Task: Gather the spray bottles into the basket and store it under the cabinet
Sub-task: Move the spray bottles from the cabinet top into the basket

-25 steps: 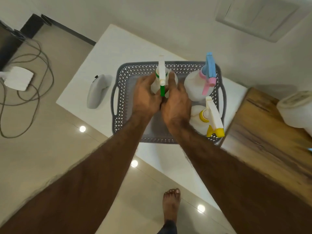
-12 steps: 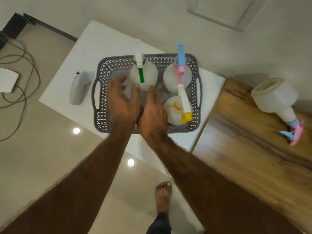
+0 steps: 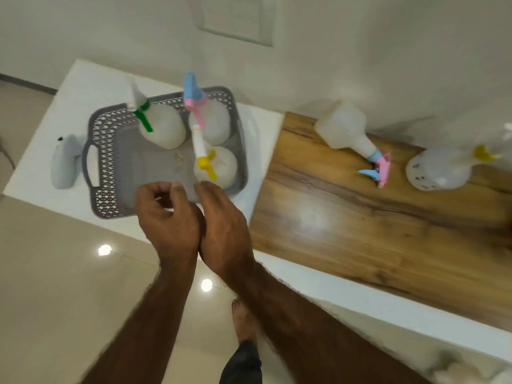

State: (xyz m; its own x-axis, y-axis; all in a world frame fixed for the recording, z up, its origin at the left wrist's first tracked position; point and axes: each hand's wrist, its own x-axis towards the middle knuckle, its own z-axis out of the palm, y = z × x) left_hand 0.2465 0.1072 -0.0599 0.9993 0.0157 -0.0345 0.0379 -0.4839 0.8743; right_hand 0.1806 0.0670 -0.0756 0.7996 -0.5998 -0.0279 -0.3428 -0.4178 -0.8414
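Note:
A grey perforated basket (image 3: 95,139) sits on the white counter. Three white spray bottles stand in it: one with a green trigger (image 3: 162,128), one with a blue and pink head (image 3: 213,120), one with a yellow trigger (image 3: 219,164). Two more lie on the wooden top: a bottle with a pink and blue head (image 3: 346,131) and a round one with a yellow trigger (image 3: 440,167). My left hand (image 3: 166,217) and right hand (image 3: 224,225) hover side by side over the basket's near edge, fingers loosely curled, holding nothing.
A grey handheld object (image 3: 63,162) lies on the white counter (image 3: 69,90) left of the basket. The wooden top (image 3: 374,231) stretches to the right. A wall runs behind both. Glossy floor tiles and my bare foot (image 3: 243,320) are below.
Both hands let go of the green-trigger bottle, which stands in the basket, and drew back to the basket's near edge. The view swung right, revealing two bottles on the wooden top.

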